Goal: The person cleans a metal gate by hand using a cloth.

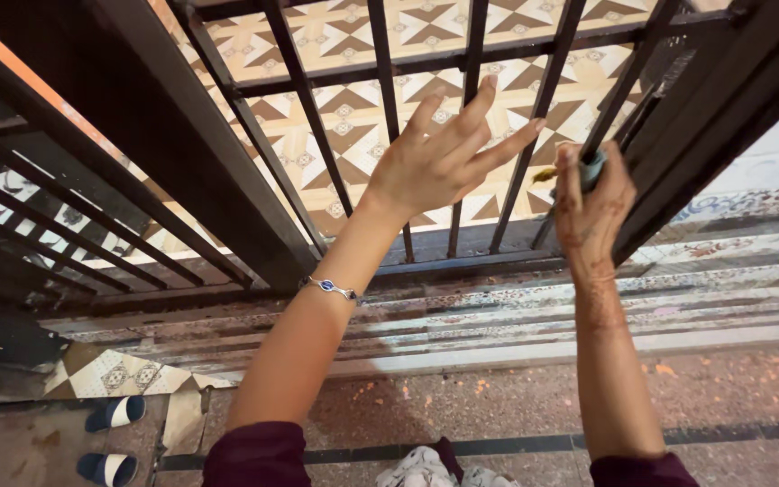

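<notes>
Right hand closed, fingers clamped on a small teal-handled tool, yellowish tip poking out left of the knuckles, pressed against a dark bar of the metal gate. Left hand open, fingers spread apart, just short of the bars. Tool likely light and stiff; best gripped by its handle. Striped slippers far below left.
</notes>
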